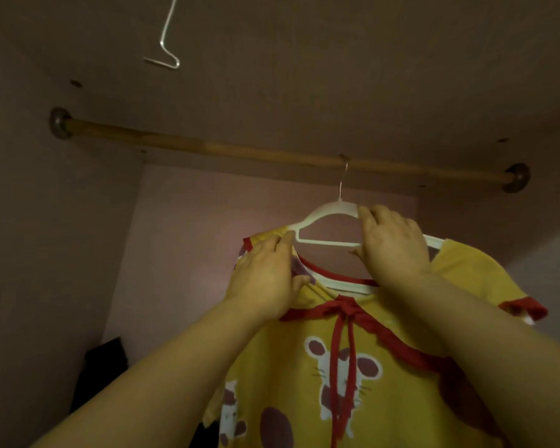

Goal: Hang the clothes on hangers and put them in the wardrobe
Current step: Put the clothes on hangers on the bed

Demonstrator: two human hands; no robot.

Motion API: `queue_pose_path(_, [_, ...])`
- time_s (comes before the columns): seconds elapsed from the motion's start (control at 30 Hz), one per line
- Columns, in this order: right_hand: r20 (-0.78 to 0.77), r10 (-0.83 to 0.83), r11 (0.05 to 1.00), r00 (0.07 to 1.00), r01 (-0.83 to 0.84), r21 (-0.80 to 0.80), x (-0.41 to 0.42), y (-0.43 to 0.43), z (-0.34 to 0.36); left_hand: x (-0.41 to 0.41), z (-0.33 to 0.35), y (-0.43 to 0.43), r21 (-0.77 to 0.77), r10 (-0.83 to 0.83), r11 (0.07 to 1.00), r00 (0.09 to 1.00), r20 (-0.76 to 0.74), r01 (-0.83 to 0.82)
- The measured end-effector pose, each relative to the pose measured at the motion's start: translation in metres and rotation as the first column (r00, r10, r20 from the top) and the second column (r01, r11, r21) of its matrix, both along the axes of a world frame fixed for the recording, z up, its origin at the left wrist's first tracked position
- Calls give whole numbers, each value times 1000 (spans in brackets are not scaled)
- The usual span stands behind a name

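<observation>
One wardrobe (pixel 62 253), open and seen from below, walls and ceiling brownish, back wall (pixel 191 237) pinkish. A wooden rail (pixel 207 147) runs across it, held in round end sockets. One garment inside on the rail: a yellow shirt (pixel 401 383) with red trim, mouse prints and a red tie cord (pixel 337 350) at the neck. It sits on a white plastic hanger (pixel 324 215). The hanger's metal hook (pixel 342 182) goes up to the rail right of its middle and looks hooked over it. The right shoulder of the shirt is on the hanger arm. The left shoulder is bunched at the hanger's left end.

A bare wire hanger (pixel 165 37) hangs at top left, well apart from the shirt. Something dark (pixel 104 367) lies low in the left corner, too dim to identify. Light is low and the floor is not in view.

The left hand (pixel 265 286) is at the shirt's left shoulder, its fingers (pixel 283 242) and thumb pinching the fabric by the neckline, right at the hanger's left arm. The right hand (pixel 392 244) grips the hanger right of the hook, fingers (pixel 369 215) curled over the top arm and thumb under the lower bar. Both forearms are raised and bare.
</observation>
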State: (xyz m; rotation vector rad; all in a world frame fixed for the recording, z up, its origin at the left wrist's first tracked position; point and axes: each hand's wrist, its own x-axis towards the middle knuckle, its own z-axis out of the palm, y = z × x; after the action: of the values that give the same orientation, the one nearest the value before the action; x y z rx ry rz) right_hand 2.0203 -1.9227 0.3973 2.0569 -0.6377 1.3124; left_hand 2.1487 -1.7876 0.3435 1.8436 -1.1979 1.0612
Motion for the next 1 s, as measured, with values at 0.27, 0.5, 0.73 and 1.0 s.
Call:
queue_pose_path(0.27, [144,304,948,942,-284,-145,10,-25,11,13,33,4,-114,202,975,976,84,-192])
queue_pose_path(0.5, [223,599,800,769,-568,-193,50,17,4,26,29,78,-193,445,884,893,71,-425])
queue_pose_path(0.73, [163,854,516,495,-846,-132,103,98,-69,11,-48,194,-146,654,745,755,-33,-651])
queue_pose_path(1.0, [58,997,52,45,-991,-127,133,239,-172,-80,-166,330,-105,880,428,440,-180,-898])
